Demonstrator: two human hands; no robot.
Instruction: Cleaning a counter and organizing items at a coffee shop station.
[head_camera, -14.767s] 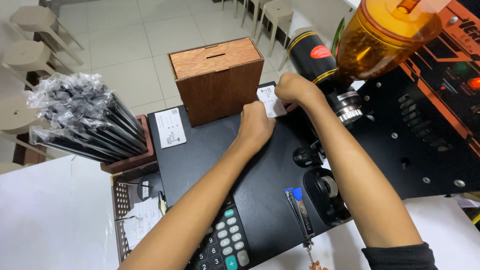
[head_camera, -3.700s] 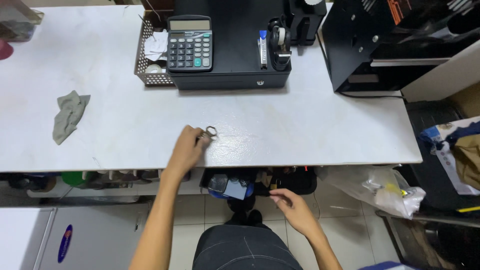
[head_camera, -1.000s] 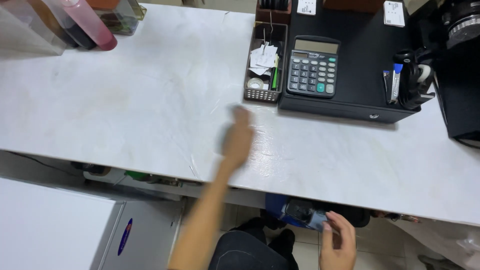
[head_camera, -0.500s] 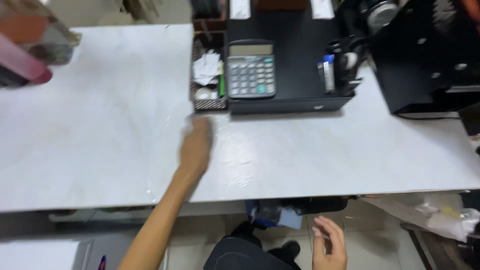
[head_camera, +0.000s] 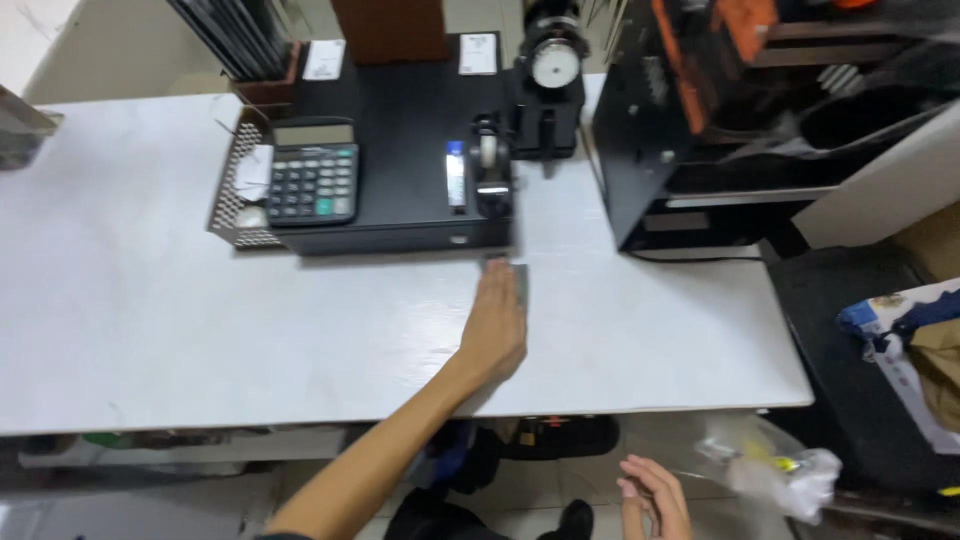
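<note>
A grey cloth is lying flat on the white surface, just in front of the black cash drawer, and most of it is hiding under the left hand. That hand is pressing palm-down on the cloth with its fingers stretched out straight and together, not curled around anything; only a strip of the cloth is showing past the fingertips and along the hand's right edge.

The right hand is hanging below the edge of the surface, above the floor, with its fingers loosely spread and holding nothing.

On top of the cash drawer a calculator is sitting at the left, and a tape dispenser at the right. A metal mesh tray with scraps of paper is touching the drawer's left side. To the right, a black machine is standing on the surface. A crumpled clear plastic bag is lying on the floor near the right hand.
</note>
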